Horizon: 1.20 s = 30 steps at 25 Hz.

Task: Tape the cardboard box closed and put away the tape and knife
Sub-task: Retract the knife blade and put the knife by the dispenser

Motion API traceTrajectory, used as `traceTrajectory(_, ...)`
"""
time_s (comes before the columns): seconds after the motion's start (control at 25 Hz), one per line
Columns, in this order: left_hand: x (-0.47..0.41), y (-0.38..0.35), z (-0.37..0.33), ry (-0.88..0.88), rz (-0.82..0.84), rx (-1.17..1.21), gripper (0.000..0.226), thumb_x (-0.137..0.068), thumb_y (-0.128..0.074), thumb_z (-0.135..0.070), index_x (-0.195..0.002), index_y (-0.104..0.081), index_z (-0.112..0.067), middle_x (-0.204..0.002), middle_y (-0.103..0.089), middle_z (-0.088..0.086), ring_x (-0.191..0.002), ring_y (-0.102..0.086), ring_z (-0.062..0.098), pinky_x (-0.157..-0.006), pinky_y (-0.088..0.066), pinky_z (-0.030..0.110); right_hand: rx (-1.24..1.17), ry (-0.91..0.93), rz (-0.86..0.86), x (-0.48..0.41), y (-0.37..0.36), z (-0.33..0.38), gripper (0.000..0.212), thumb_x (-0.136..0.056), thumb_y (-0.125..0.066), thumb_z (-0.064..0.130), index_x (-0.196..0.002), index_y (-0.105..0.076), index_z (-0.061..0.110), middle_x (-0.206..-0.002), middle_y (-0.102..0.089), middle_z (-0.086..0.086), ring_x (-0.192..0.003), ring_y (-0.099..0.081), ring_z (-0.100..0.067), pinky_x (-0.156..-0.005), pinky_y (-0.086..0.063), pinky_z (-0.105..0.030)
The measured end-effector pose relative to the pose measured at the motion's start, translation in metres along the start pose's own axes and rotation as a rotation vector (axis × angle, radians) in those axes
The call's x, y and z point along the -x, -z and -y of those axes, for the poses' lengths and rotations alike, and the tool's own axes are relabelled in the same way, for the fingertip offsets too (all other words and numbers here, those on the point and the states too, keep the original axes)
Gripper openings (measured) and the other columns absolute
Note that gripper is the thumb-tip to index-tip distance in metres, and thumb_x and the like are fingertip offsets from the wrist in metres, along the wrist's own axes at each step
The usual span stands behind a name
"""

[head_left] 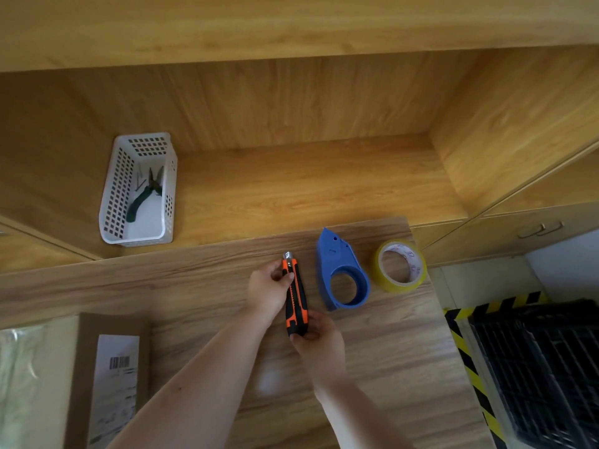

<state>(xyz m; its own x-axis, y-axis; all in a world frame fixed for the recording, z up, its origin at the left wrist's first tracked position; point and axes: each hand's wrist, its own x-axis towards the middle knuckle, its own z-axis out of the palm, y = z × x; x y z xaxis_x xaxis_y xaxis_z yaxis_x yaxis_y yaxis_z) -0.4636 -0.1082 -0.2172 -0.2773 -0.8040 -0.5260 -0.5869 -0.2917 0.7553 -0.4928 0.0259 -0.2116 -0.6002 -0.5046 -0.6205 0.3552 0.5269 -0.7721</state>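
Cardboard box, flat brown with a white barcode label, lies left of the knife, its seam out of view, so I can't tell whether it's taped. Both hands grip the ridged orange-and-black knife over the woodgrain tabletop: left hand near the metal tip, right hand at the butt. Right of the knife sit the blue plastic dispenser and glossy yellow tape roll, not yet stowed; perforated white basket waits up-left.

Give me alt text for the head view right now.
Both hands hold an orange-and-black utility knife over a wooden table: left hand near the blade end, right hand at the butt. A blue tape dispenser and yellow tape roll lie right of it; a white basket with pliers sits behind.
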Motion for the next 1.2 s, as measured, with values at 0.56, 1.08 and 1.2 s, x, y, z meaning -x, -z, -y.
traceTrajectory(0.56,-0.014,0.008,0.002,-0.026,-0.020,-0.128,0.045,-0.091,-0.068,-0.016,-0.135,-0.059,-0.017,-0.087,-0.063,-0.008,-0.083,-0.062,0.011,-0.071,-0.050,0.022,0.318,0.136,0.026,-0.015,-0.008,-0.011,0.050,-0.079,-0.069,0.005,-0.086,-0.058,0.054,-0.105,-0.064,0.001,-0.085,-0.068,-0.009,-0.076,-0.060,-0.035)
traceTrajectory(1.08,-0.013,0.008,0.010,0.037,-0.065,-0.048,0.031,-0.089,-0.070,-0.012,-0.119,-0.064,-0.013,-0.082,-0.061,-0.012,-0.072,-0.062,0.004,-0.062,-0.057,0.028,0.280,0.146,-0.020,-0.012,-0.007,-0.015,0.045,-0.081,-0.068,0.003,-0.087,-0.057,0.047,-0.102,-0.064,0.001,-0.082,-0.068,-0.009,-0.080,-0.059,-0.034)
traceTrajectory(1.2,-0.005,0.012,0.012,0.058,-0.061,-0.025,0.035,-0.088,-0.070,-0.012,-0.122,-0.061,-0.013,-0.088,-0.061,-0.008,-0.070,-0.062,0.006,-0.058,-0.053,0.024,0.316,0.169,-0.043,-0.009,-0.006,-0.015,0.044,-0.079,-0.071,0.006,-0.086,-0.056,0.047,-0.098,-0.065,0.003,-0.081,-0.066,-0.005,-0.079,-0.057,-0.027)
